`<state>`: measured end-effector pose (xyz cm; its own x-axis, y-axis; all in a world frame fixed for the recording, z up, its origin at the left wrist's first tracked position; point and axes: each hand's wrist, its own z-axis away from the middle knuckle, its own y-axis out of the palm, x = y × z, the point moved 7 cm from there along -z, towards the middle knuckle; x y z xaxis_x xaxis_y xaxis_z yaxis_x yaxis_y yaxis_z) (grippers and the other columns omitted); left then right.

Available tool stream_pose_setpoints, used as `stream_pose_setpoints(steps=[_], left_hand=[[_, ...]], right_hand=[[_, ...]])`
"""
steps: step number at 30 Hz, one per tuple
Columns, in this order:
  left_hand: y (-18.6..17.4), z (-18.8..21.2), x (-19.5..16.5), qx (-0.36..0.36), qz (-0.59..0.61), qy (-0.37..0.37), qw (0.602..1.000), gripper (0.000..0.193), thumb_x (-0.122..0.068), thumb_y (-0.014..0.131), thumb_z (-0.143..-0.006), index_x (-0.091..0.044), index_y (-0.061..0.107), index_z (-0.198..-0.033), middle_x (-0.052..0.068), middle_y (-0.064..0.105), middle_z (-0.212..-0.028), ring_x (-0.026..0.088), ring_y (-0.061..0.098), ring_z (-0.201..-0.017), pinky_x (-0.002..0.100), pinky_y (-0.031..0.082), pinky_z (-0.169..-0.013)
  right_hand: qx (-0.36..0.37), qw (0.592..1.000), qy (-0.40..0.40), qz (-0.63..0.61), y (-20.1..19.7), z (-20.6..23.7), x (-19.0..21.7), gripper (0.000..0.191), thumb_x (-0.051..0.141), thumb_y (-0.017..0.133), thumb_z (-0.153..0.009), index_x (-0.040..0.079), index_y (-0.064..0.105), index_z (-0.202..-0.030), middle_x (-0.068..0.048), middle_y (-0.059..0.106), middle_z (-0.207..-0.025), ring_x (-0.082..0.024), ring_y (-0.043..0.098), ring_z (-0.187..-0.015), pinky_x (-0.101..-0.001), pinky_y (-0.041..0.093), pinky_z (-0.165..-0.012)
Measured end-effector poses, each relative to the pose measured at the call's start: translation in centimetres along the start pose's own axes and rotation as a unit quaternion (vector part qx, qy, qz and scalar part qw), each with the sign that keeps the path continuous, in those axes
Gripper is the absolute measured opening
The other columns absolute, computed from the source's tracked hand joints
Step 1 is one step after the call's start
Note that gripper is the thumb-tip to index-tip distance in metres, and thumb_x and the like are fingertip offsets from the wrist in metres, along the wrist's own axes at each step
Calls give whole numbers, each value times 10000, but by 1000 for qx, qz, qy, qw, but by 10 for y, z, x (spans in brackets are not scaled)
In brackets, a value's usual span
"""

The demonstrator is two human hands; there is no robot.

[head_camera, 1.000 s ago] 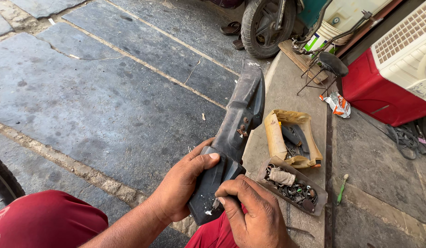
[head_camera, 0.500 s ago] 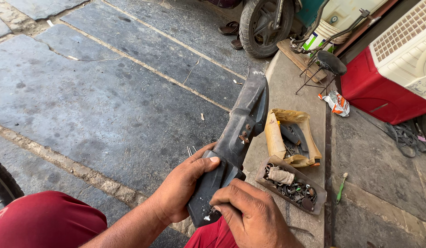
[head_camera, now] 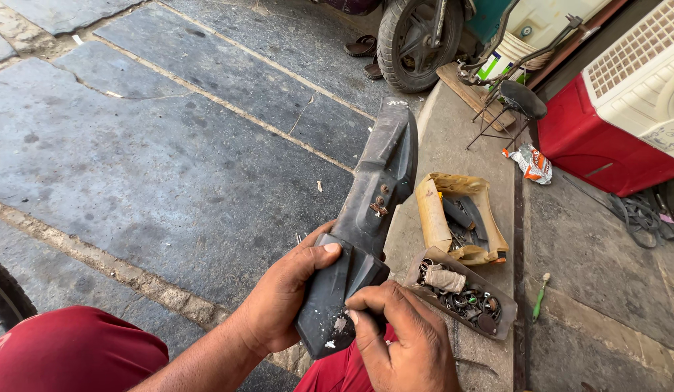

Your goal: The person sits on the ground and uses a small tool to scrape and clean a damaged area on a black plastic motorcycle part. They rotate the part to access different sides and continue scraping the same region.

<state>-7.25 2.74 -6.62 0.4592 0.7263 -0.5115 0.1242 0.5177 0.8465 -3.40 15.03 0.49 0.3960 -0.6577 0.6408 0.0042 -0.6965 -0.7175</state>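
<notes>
Tilted slightly upright since before: black plastic panel (head_camera: 366, 225), gripped by left hand (head_camera: 286, 301), right hand (head_camera: 399, 337) pinching its lower end, beside parts tray (head_camera: 497, 330).

Long black plastic mudguard (head_camera: 366, 218), dusty and scuffed, held tilted up off the stone floor, narrow end pointing away, broad near end flecked with white specks, two rusty bolts midway along, ridged moulding running lengthwise down its back.
</notes>
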Motion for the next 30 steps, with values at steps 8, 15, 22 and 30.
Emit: stream_pose_setpoints(steps=[8, 15, 22, 30], left_hand=[[2, 0, -3, 5, 5, 11, 1000, 658, -286, 601, -905, -61, 455, -1505, 164, 681, -1150, 226, 709, -984, 361, 612, -838], [0, 3, -5, 2, 14, 17, 1000, 677, -296, 606, -895, -83, 444, -1517, 166, 674, -1176, 227, 711, -1003, 363, 612, -859], [-2, 3, -22, -12, -14, 49, 999, 772, -212, 691, -847, -65, 390, -1543, 176, 652, -1188, 240, 702, -998, 401, 613, -857], [26, 5, -23, -36, -8, 63, 997, 931, -122, 736, -746, -85, 312, -1575, 189, 654, -1215, 272, 706, -1036, 423, 611, -895]], right_hand=[[27, 998, 49, 4, 6, 2, -6, 150, 105, 764, -859, 119, 721, -1001, -27, 746, -861, -166, 727, -843, -311, 604, -705], [-32, 999, 17, 1, 5, 8, 3, 170, 136, 795, -837, 154, 754, -1001, -25, 769, -871, -164, 751, -859, -319, 638, -702], [-81, 992, 73, -68, -3, 10, -10, 284, 63, 809, -783, 140, 778, -1054, -23, 727, -864, -125, 741, -730, -282, 610, -664], [-73, 960, 167, -212, -20, 25, -27, 416, -50, 687, -831, 50, 731, -1232, -54, 697, -889, -98, 704, -779, -243, 605, -700]])
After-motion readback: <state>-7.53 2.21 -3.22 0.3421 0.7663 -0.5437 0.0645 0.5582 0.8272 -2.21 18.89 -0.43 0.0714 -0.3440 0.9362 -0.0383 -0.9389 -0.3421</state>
